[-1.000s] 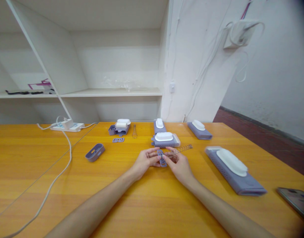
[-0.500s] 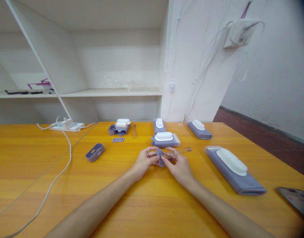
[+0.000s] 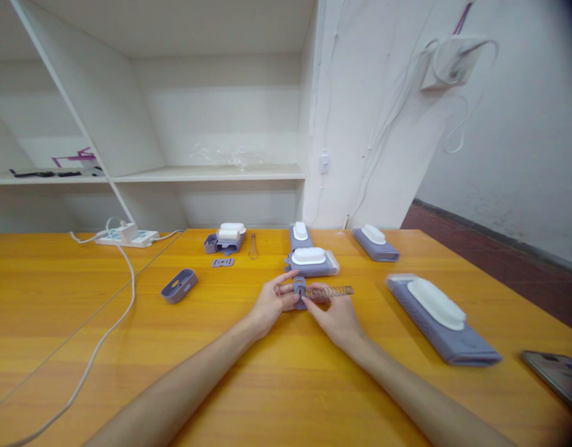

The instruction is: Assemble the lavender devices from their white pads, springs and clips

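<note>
Just above the table, my left hand [image 3: 269, 305] pinches a small grey-purple plastic plate with cut-outs [image 3: 299, 284], its index finger raised along the top. My right hand [image 3: 338, 315] is closed round a long metal coil spring [image 3: 336, 290], which points right. The thumb presses the spring's left end against the plate; whether the two are joined is hidden by my fingers. A similar flat plate [image 3: 223, 262] lies on the table to the left, with a grey oval cap [image 3: 179, 286] nearer me. Another spring [image 3: 253, 247] lies farther back.
Grey cases with white oval tops stand beyond my hands [image 3: 308, 267], at the back right [image 3: 375, 243] and at right [image 3: 446, 320]. A case with a white roll [image 3: 230, 236] is back left. A power strip [image 3: 127, 236], cable [image 3: 131, 292] and phone [image 3: 553, 375] also lie there.
The plate has turned slightly and shifted a little left in my fingers. The spring has swung down to nearly level. My left index finger has lifted.
</note>
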Available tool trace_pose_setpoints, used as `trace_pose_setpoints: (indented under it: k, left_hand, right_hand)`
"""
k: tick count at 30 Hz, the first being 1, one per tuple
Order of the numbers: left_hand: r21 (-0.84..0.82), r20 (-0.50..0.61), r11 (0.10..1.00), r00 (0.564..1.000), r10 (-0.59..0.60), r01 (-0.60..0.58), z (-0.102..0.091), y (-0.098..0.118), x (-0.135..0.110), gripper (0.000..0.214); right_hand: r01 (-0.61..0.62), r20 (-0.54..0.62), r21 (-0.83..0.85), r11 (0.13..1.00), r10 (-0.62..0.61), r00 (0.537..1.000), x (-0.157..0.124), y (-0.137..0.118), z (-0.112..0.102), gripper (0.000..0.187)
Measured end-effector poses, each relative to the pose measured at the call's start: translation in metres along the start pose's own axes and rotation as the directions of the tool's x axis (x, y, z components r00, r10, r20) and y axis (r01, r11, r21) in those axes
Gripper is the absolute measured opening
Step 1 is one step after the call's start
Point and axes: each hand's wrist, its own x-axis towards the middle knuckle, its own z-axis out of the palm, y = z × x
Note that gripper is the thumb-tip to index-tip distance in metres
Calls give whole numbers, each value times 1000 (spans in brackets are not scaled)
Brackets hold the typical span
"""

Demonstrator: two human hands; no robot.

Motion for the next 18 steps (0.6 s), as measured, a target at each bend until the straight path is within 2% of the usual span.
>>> trace_pose_setpoints:
  k: [5, 11, 18]
  left_hand:
    - [15, 1, 1000, 1000, -20, 19, 0, -1, 2, 75]
    - [24, 3, 999, 999, -37, 37, 0, -1, 1, 72]
    - [34, 29, 998, 998, -57, 56, -3, -2, 2, 68]
  right_hand:
    - [-14, 4, 22, 1000, 14, 1000, 0, -1, 0, 23]
    - [20, -38, -45, 999, -22, 999, 0, 1, 0, 24]
    - [80, -18, -64, 995, -81, 997, 0, -1, -1, 17]
